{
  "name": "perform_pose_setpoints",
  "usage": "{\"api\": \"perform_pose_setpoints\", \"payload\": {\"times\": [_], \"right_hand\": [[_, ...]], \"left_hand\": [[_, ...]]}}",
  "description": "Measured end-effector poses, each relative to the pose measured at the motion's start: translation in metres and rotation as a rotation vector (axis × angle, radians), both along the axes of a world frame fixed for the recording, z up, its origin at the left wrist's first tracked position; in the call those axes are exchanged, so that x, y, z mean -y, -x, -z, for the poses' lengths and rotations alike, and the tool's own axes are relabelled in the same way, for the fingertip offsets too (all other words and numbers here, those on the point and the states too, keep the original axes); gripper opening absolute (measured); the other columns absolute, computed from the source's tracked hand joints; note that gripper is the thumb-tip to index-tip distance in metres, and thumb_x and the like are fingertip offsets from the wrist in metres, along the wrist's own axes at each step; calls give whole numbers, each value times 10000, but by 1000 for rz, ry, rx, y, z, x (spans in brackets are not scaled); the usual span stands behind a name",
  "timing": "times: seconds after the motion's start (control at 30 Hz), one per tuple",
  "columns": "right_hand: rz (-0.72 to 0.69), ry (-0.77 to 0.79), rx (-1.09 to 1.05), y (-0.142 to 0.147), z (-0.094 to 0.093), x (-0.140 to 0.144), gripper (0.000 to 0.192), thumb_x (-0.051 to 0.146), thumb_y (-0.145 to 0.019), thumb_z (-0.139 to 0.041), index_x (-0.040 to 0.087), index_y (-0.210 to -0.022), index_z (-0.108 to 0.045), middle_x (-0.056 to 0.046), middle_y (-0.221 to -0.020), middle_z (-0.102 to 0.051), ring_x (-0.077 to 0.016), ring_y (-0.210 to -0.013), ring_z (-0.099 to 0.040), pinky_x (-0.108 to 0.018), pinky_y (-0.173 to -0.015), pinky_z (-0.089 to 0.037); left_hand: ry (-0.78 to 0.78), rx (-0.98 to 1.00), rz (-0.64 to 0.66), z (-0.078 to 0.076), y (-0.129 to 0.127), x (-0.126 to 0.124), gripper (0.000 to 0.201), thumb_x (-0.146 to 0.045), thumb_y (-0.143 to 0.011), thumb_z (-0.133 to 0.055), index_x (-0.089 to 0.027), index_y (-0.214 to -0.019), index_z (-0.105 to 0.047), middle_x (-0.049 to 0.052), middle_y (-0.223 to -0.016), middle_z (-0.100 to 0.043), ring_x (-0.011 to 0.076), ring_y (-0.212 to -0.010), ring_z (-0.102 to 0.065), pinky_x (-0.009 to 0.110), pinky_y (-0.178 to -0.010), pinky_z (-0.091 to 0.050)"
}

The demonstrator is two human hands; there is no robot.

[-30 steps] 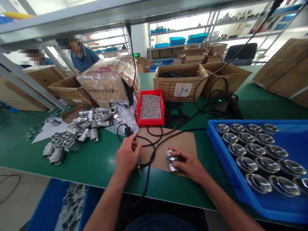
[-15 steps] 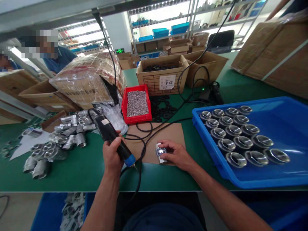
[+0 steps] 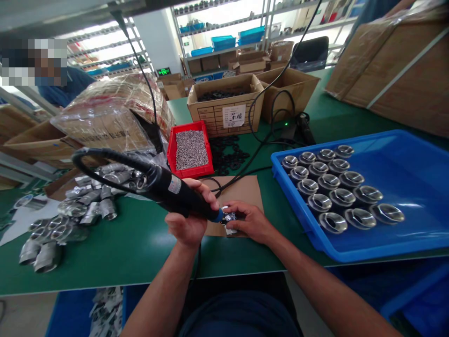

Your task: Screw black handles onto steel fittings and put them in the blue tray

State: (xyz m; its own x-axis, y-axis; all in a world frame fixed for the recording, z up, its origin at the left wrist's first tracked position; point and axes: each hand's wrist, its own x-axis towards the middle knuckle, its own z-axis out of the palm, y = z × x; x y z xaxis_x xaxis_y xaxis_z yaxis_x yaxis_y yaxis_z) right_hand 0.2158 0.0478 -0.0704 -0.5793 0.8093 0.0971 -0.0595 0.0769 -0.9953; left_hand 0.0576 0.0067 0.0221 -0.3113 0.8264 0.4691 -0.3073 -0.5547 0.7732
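My left hand (image 3: pixel 191 220) grips a black electric screwdriver (image 3: pixel 168 187) with a blue tip, held nearly level, its tip pointing right at a small part (image 3: pixel 229 219). My right hand (image 3: pixel 249 221) pins that small white and dark part down on a brown cardboard sheet (image 3: pixel 242 192) on the green table. The tool's thick black cord (image 3: pixel 98 154) loops up to the left. Just beyond my hands sits a red bin of small screws (image 3: pixel 191 150).
A blue tray (image 3: pixel 403 187) with rows of shiny metal cups stands at the right. Metal pipe fittings (image 3: pixel 70 210) lie heaped at the left. Cardboard boxes (image 3: pixel 224 105), black rings (image 3: pixel 229 152) and cables line the back. A person in blue sits at far left.
My left hand picked the screwdriver up from the table, raised it and swung its tip onto the part under my right hand. The view shifted left and closer.
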Motion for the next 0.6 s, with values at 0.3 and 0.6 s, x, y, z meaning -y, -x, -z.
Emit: {"api": "perform_pose_setpoints", "payload": {"times": [0.3, 0.6], "right_hand": [[0, -65, 37, 1, -1, -2, 321, 265, -716, -821, 236, -1024, -735, -62, -1212, -667, -244, -1134, -624, -417, -1014, -465], [-18, -119, 49, 1, -5, -4, 266, 256, -734, -812, 232, -989, -740, -53, -1162, -682, -233, -1083, -643, -374, -958, -488]], "left_hand": [[-91, -24, 114, 3, 0, -5, 625, -765, -742, -572, -190, -983, -616, 15, -717, -586, 162, -533, -589, 285, -475, -496], [-84, -83, 141, 9, -4, -12, 582, -726, -721, -625, -184, -932, -635, 10, -694, -594, 158, -503, -585, 267, -440, -490]]}}
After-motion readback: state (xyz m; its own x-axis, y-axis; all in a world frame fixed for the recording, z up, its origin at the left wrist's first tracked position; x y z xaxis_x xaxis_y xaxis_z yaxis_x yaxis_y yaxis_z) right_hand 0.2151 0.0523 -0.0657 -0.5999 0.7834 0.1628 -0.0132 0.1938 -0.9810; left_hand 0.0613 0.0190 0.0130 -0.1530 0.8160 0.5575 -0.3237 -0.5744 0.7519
